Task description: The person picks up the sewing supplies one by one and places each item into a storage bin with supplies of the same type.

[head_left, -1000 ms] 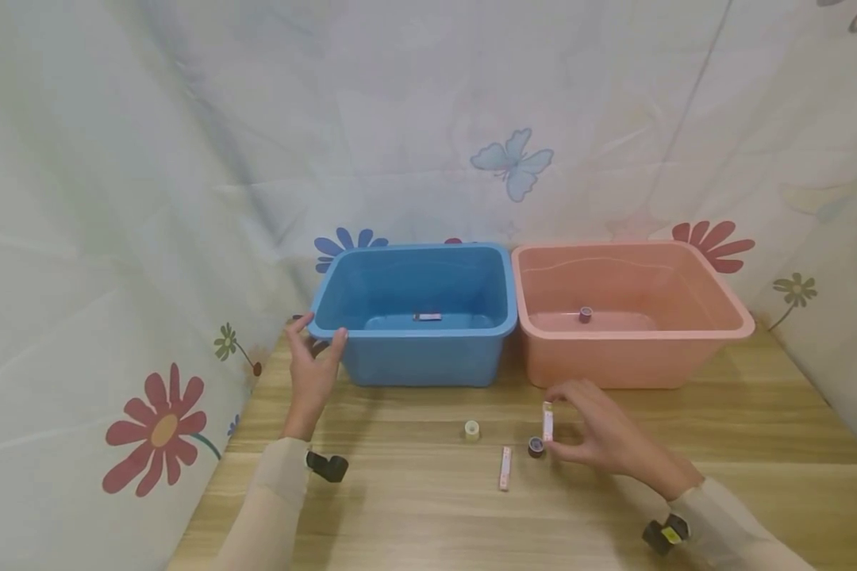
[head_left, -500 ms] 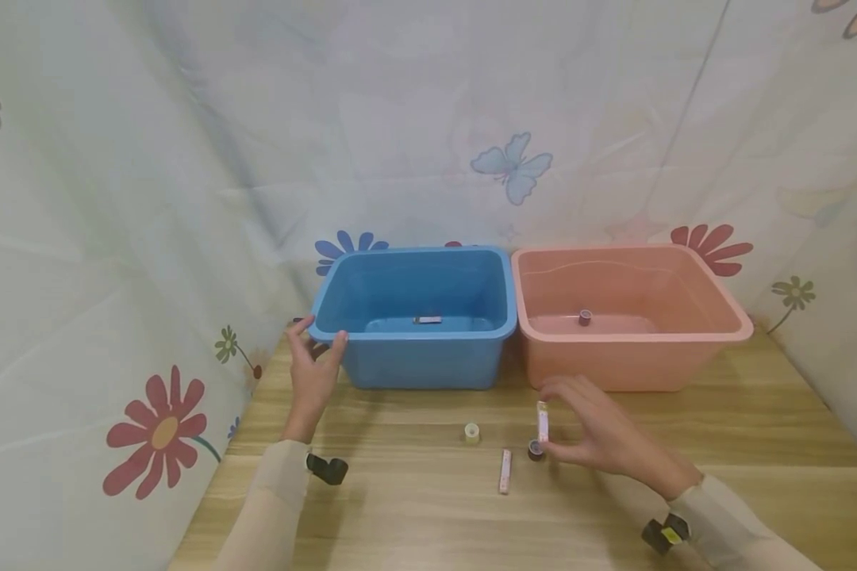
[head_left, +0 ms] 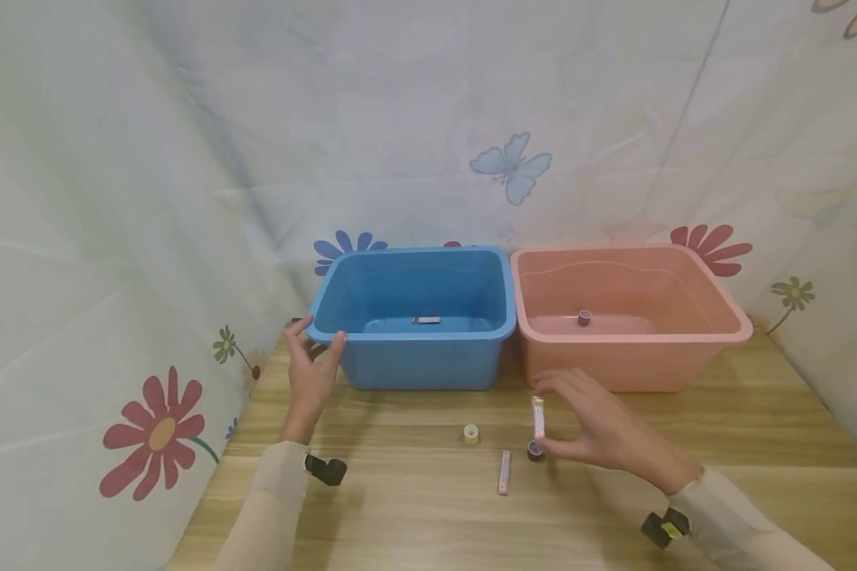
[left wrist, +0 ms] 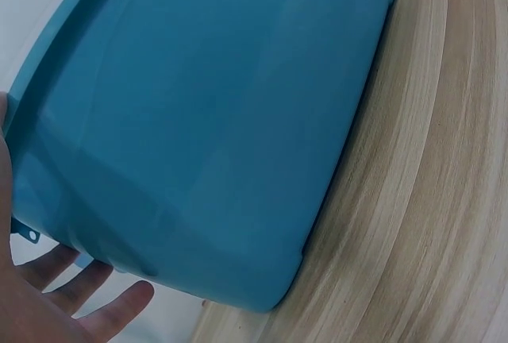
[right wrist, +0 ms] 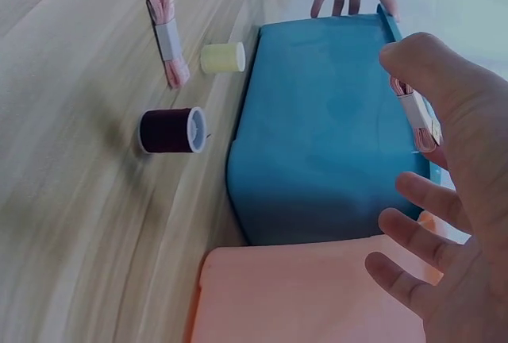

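My right hand (head_left: 591, 424) pinches a small bundle of pink cord with a white paper band (head_left: 539, 418) between thumb and fingertips, above the table in front of the pink bin (head_left: 614, 366). In the right wrist view, the bundle (right wrist: 414, 114) sits by the thumb, and the other fingers are spread. On the table below stands a dark thread spool (right wrist: 167, 131), with a pale yellow spool (head_left: 470, 434) and a second banded pink cord bundle (head_left: 504, 473) to its left. My left hand (head_left: 311, 385) holds the front left corner of the blue bin (head_left: 417, 365), thumb and fingers around its rim.
The two bins stand side by side against a flowered curtain (head_left: 400, 119). Inside the blue one lies another banded bundle (head_left: 427, 320); the pink one has a dark spool (head_left: 584, 318) in it. The wooden table (head_left: 414, 515) extends in front.
My right hand has moved slightly left and up, carrying the cord bundle from beside the dark spool to above it. My left hand stays at the blue bin's corner.
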`<state>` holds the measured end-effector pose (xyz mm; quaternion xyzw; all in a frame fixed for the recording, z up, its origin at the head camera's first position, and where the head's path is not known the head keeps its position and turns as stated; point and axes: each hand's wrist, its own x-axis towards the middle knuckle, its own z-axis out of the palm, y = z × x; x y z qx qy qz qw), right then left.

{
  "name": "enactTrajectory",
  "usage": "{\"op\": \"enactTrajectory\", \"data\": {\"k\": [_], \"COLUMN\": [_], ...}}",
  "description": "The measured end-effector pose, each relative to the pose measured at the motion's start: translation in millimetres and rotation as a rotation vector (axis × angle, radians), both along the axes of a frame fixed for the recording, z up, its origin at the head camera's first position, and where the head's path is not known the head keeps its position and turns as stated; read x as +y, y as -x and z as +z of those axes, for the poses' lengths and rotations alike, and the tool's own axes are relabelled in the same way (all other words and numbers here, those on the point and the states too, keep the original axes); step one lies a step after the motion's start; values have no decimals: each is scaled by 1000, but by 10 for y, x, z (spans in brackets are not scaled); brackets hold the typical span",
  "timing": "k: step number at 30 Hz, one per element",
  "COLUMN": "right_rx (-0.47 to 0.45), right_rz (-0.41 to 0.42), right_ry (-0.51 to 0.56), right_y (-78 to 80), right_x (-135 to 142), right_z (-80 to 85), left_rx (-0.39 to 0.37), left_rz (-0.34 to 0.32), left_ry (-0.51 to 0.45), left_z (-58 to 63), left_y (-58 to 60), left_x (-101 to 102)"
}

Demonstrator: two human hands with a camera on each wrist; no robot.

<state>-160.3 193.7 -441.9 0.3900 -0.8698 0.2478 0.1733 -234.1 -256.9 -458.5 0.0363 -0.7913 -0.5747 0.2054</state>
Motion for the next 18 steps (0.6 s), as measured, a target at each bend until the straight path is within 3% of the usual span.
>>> {"op": "enactTrajectory", "data": {"k": [18], "right_rx": [31], "right_rz": [35], "right_ry": [-14], "right_y": [30], "right_x": [-47], "right_z": [165], "left_rx": [0], "left_rz": [1], "left_ry": [-3], "left_z": [-4], "left_y": [15], "left_x": [-7]}}
